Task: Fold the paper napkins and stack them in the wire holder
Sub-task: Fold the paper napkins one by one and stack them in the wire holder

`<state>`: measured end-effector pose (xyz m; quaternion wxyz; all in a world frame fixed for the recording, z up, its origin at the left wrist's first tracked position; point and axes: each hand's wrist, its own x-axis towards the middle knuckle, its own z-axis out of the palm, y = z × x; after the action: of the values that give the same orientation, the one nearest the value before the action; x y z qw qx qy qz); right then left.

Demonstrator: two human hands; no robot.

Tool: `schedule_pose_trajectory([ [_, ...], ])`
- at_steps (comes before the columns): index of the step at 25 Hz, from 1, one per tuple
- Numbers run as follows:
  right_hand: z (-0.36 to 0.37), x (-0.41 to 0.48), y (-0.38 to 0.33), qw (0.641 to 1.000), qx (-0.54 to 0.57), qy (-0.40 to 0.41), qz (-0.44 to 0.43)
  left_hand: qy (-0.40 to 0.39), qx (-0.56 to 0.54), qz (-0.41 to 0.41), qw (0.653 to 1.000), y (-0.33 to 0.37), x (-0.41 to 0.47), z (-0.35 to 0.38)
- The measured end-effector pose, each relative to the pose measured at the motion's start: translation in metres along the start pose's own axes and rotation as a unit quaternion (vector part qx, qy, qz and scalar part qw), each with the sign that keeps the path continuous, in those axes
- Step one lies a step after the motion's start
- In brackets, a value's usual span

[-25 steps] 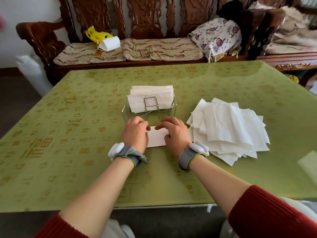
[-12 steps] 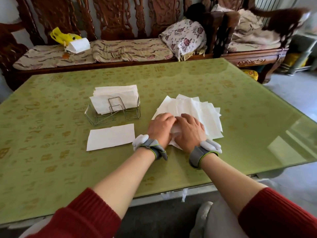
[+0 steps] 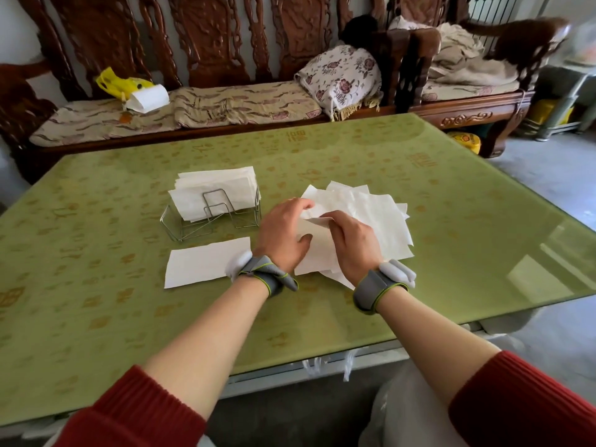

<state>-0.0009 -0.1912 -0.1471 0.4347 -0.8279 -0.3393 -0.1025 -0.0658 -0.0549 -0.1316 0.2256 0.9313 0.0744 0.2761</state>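
A thick batch of folded napkins (image 3: pixel 219 191) already stood in the wire holder (image 3: pixel 209 217). One folded napkin (image 3: pixel 203 266) lay on the desk (image 3: pixel 451 221) just in front of it, not yet stacked. The left hand (image 3: pixel 283 233) and right hand (image 3: pixel 351 243) pinched the raised edge of the top napkin (image 3: pixel 317 250) on the loose pile (image 3: pixel 380 214), so plenty likely remained. The right hand's fingertips and the pile's count were hidden.

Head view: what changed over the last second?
The left hand and right hand let go of the folded white paper napkin, moved right to the loose white napkin pile and now pinch up its top sheet. The folded napkin stayed flat before the silver wire holder; the holder's stack unchanged.
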Motion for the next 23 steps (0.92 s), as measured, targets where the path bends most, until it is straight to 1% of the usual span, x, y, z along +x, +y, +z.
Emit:
schedule_pose_trajectory([
  [2,0.000,-0.003,-0.014,0.997,0.065,-0.026,-0.020,0.009,0.013,-0.024,1.000,-0.018,-0.006,-0.016],
  [3,0.002,-0.005,-0.022,0.995,0.092,-0.027,-0.035,0.015,0.020,-0.029,0.999,-0.028,-0.010,-0.023],
  [5,0.010,-0.005,-0.038,0.989,0.132,-0.028,-0.054,0.024,0.039,-0.027,0.999,-0.046,-0.022,-0.038],
  [6,0.015,-0.005,-0.045,0.987,0.143,-0.044,-0.055,0.031,0.045,-0.029,0.998,-0.053,-0.029,-0.045],
  [9,0.030,-0.003,-0.062,0.982,0.146,-0.109,-0.039,0.059,0.031,-0.077,0.995,-0.062,-0.049,-0.069],
  [12,0.038,-0.001,-0.072,0.990,0.112,-0.085,-0.025,0.101,0.044,-0.120,0.987,-0.059,-0.057,-0.094],
  [14,0.042,0.000,-0.085,0.989,0.116,-0.087,-0.032,0.125,0.076,-0.117,0.982,-0.056,-0.068,-0.113],
  [16,0.044,-0.005,-0.093,0.984,0.140,-0.099,-0.042,0.129,0.071,-0.107,0.983,-0.052,-0.084,-0.123],
  [17,0.044,-0.010,-0.093,0.983,0.143,-0.105,-0.038,0.115,0.058,-0.110,0.986,-0.049,-0.093,-0.123],
  [18,0.043,-0.017,-0.090,0.984,0.136,-0.114,-0.030,0.086,0.043,-0.117,0.988,-0.045,-0.104,-0.119],
  [20,0.040,-0.033,-0.078,0.983,0.091,-0.158,-0.007,-0.005,0.022,-0.138,0.990,-0.043,-0.122,-0.106],
  [22,0.035,-0.050,-0.064,0.973,0.024,-0.230,0.025,-0.100,0.007,-0.168,0.981,-0.047,-0.137,-0.094],
  [23,0.033,-0.057,-0.058,0.968,0.003,-0.248,0.039,-0.134,0.005,-0.184,0.974,-0.048,-0.142,-0.091],
])
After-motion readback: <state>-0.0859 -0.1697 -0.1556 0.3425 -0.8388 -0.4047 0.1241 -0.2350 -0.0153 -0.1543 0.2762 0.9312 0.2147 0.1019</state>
